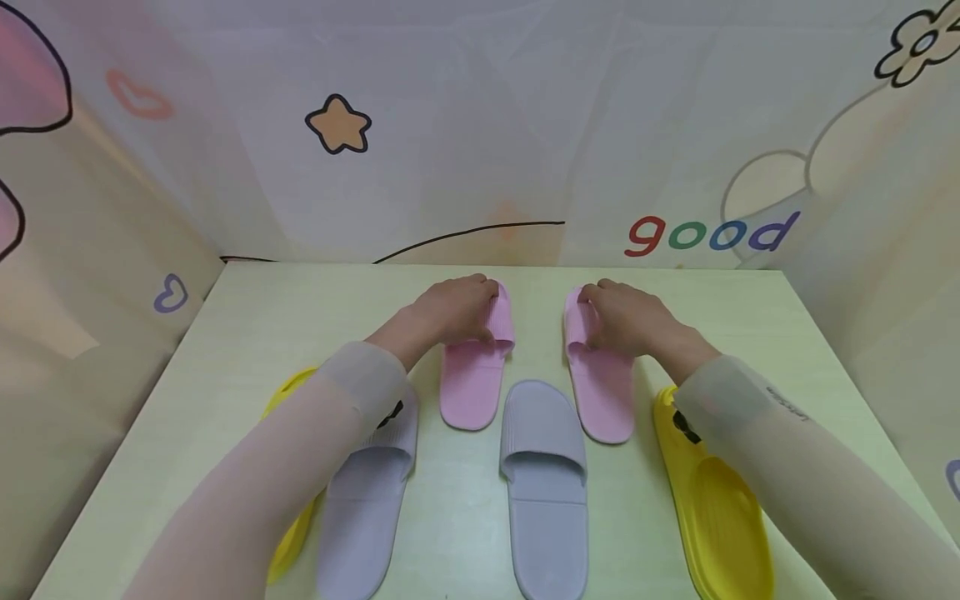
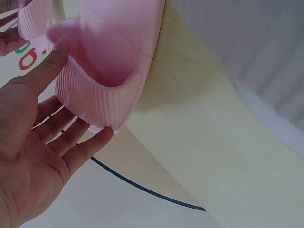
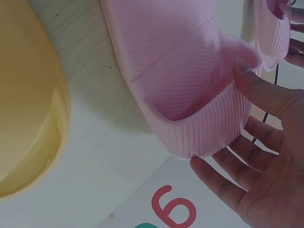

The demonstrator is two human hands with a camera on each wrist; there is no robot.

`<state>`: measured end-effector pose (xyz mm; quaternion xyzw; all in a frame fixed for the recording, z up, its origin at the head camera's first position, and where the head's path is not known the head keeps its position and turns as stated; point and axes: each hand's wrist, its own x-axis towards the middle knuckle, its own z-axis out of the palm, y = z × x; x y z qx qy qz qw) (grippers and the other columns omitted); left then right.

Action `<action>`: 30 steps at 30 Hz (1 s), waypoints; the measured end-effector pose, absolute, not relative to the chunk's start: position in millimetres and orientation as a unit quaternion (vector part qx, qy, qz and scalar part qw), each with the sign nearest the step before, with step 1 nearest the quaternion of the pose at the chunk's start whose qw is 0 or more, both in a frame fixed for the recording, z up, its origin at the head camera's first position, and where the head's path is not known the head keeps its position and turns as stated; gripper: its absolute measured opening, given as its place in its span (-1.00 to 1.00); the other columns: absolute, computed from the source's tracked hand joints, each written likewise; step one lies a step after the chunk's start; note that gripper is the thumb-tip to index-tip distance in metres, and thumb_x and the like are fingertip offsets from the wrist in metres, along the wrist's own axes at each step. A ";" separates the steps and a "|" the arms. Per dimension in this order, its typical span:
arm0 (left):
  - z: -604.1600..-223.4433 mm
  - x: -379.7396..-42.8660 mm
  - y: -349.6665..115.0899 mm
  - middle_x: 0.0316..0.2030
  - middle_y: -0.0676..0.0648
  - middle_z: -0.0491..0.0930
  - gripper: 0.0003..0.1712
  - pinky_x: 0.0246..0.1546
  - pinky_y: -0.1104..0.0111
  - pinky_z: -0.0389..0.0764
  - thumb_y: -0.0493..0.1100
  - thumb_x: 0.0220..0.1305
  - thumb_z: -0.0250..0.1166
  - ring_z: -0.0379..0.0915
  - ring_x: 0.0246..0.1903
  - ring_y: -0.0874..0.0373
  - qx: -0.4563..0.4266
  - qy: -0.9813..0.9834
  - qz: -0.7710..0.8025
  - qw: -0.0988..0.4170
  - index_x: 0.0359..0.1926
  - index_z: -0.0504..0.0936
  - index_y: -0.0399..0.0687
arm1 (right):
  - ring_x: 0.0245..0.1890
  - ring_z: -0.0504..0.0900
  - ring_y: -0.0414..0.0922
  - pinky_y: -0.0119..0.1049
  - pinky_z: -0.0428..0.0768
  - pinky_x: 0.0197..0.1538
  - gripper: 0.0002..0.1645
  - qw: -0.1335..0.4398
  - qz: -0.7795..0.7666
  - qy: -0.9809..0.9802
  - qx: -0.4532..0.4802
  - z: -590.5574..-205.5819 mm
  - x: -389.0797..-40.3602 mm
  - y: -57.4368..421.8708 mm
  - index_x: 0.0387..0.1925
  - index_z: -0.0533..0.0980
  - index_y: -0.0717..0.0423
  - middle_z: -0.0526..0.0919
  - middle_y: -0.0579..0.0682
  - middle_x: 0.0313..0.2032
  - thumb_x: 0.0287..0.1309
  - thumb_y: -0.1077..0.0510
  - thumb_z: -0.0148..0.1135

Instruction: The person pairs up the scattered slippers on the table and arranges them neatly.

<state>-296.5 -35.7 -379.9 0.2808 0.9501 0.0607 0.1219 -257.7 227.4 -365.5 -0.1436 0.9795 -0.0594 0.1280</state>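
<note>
A pair of pink slippers lies toward the back of the table, toes to the back wall. My left hand (image 1: 459, 310) grips the left pink slipper (image 1: 471, 387) across its ribbed strap. In the left wrist view, the thumb sits at the strap's opening edge and the fingertips touch the toe end of this slipper (image 2: 97, 95). My right hand (image 1: 628, 321) holds the right pink slipper (image 1: 606, 404) the same way; its thumb hooks over the strap (image 3: 209, 126) in the right wrist view. The heel ends of both slippers point toward me.
Nearer to me lie two grey slippers, one in the middle (image 1: 550, 533) and one (image 1: 360, 525) partly under my left sleeve. Outside them are yellow slippers, the right one (image 1: 723, 508) beside my forearm, the left (image 1: 288, 550) mostly hidden. A printed cloth (image 1: 480, 125) hangs behind the table (image 1: 315, 292).
</note>
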 end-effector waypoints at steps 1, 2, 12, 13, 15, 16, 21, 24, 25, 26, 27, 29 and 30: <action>-380.4 -297.4 -35.2 0.23 -0.06 0.53 -0.06 0.24 0.11 0.58 0.27 0.13 0.54 0.53 0.11 0.01 0.281 0.950 0.061 0.121 0.40 0.45 -0.05 | 0.11 0.57 0.14 0.18 0.61 0.16 -0.18 0.127 -0.060 0.980 -0.141 -366.2 -259.4 226.6 0.34 0.47 0.12 0.60 0.16 0.11 0.13 -0.12 0.51; -381.1 -298.2 -34.6 0.22 -0.06 0.53 -0.07 0.23 0.11 0.59 0.27 0.13 0.54 0.53 0.10 0.01 0.280 0.951 0.063 0.120 0.40 0.45 -0.05 | 0.12 0.56 0.14 0.18 0.61 0.16 -0.18 0.126 -0.060 0.980 -0.141 -366.8 -261.0 225.6 0.34 0.47 0.11 0.59 0.16 0.12 0.13 -0.12 0.51; -385.5 -304.8 -30.4 0.24 -0.09 0.50 -0.04 0.21 0.09 0.60 0.32 0.17 0.49 0.53 0.12 -0.03 0.267 0.954 0.077 0.110 0.44 0.41 -0.04 | 0.12 0.55 0.15 0.16 0.62 0.15 -0.13 0.115 -0.063 0.983 -0.126 -374.0 -275.3 220.1 0.36 0.45 0.13 0.57 0.18 0.11 0.11 -0.15 0.53; -386.1 -305.8 -29.9 0.24 -0.09 0.49 -0.04 0.20 0.09 0.60 0.32 0.17 0.49 0.53 0.12 -0.03 0.267 0.955 0.078 0.108 0.44 0.41 -0.04 | 0.11 0.54 0.15 0.16 0.62 0.15 -0.12 0.114 -0.064 0.983 -0.126 -374.3 -276.3 220.0 0.36 0.44 0.14 0.56 0.18 0.11 0.11 -0.15 0.53; -387.1 -308.1 -28.8 0.25 -0.10 0.48 -0.04 0.19 0.08 0.61 0.33 0.17 0.48 0.53 0.13 -0.03 0.265 0.955 0.080 0.103 0.44 0.41 -0.05 | 0.11 0.54 0.15 0.16 0.63 0.15 -0.12 0.109 -0.066 0.984 -0.125 -375.4 -278.8 219.8 0.36 0.44 0.15 0.56 0.18 0.11 0.11 -0.15 0.53; -387.7 -309.2 -28.0 0.25 -0.10 0.48 -0.04 0.19 0.08 0.61 0.33 0.17 0.48 0.52 0.13 -0.04 0.264 0.956 0.082 0.100 0.44 0.41 -0.05 | 0.11 0.54 0.15 0.16 0.63 0.15 -0.12 0.107 -0.068 0.984 -0.125 -375.7 -279.8 219.6 0.36 0.44 0.16 0.56 0.19 0.12 0.12 -0.14 0.53; -390.7 -314.6 -25.5 0.31 -0.12 0.46 -0.02 0.22 0.04 0.60 0.35 0.17 0.47 0.52 0.19 -0.08 0.259 0.958 0.081 0.087 0.44 0.41 -0.07 | 0.13 0.52 0.16 0.18 0.63 0.15 -0.13 0.095 -0.079 0.985 -0.117 -376.2 -285.2 218.5 0.36 0.42 0.19 0.55 0.20 0.16 0.13 -0.11 0.52; -392.3 -317.7 -23.8 0.28 -0.13 0.47 -0.02 0.18 0.05 0.62 0.37 0.18 0.46 0.53 0.14 -0.06 0.258 0.959 0.081 0.081 0.43 0.41 -0.08 | 0.14 0.51 0.16 0.18 0.63 0.14 -0.13 0.090 -0.084 0.986 -0.111 -376.4 -288.3 218.0 0.36 0.41 0.19 0.53 0.20 0.17 0.14 -0.10 0.52; -392.6 -318.7 -23.1 0.28 -0.13 0.47 -0.02 0.16 0.06 0.63 0.37 0.18 0.45 0.54 0.12 -0.05 0.258 0.959 0.083 0.079 0.43 0.41 -0.08 | 0.14 0.50 0.16 0.18 0.63 0.13 -0.13 0.089 -0.086 0.986 -0.110 -376.9 -289.5 218.0 0.36 0.41 0.19 0.53 0.20 0.17 0.13 -0.10 0.52; -392.8 -319.5 -22.3 0.27 -0.13 0.47 -0.02 0.15 0.07 0.64 0.38 0.18 0.45 0.53 0.11 -0.05 0.258 0.959 0.083 0.077 0.43 0.40 -0.08 | 0.14 0.50 0.17 0.18 0.63 0.12 -0.14 0.088 -0.087 0.986 -0.110 -377.2 -290.6 218.0 0.36 0.41 0.19 0.53 0.21 0.17 0.14 -0.09 0.51; -393.0 -320.4 -21.5 0.27 -0.13 0.47 -0.02 0.14 0.07 0.64 0.38 0.18 0.44 0.53 0.10 -0.04 0.257 0.960 0.083 0.075 0.43 0.40 -0.08 | 0.14 0.50 0.17 0.18 0.62 0.12 -0.15 0.087 -0.089 0.986 -0.108 -377.7 -291.6 217.8 0.36 0.41 0.20 0.53 0.21 0.17 0.14 -0.08 0.51; -393.2 -321.9 -20.1 0.26 -0.13 0.47 -0.03 0.13 0.07 0.65 0.38 0.19 0.44 0.53 0.10 -0.04 0.254 0.961 0.084 0.072 0.42 0.41 -0.08 | 0.15 0.50 0.17 0.18 0.62 0.12 -0.14 0.085 -0.093 0.987 -0.105 -379.3 -293.8 217.7 0.36 0.41 0.19 0.53 0.22 0.17 0.14 -0.08 0.52; -393.2 -322.4 -19.3 0.26 -0.13 0.47 -0.04 0.13 0.06 0.65 0.37 0.18 0.45 0.53 0.10 -0.05 0.252 0.961 0.085 0.071 0.41 0.42 -0.08 | 0.15 0.49 0.17 0.18 0.62 0.12 -0.14 0.084 -0.094 0.987 -0.103 -380.2 -294.8 217.5 0.36 0.41 0.19 0.52 0.22 0.17 0.13 -0.07 0.52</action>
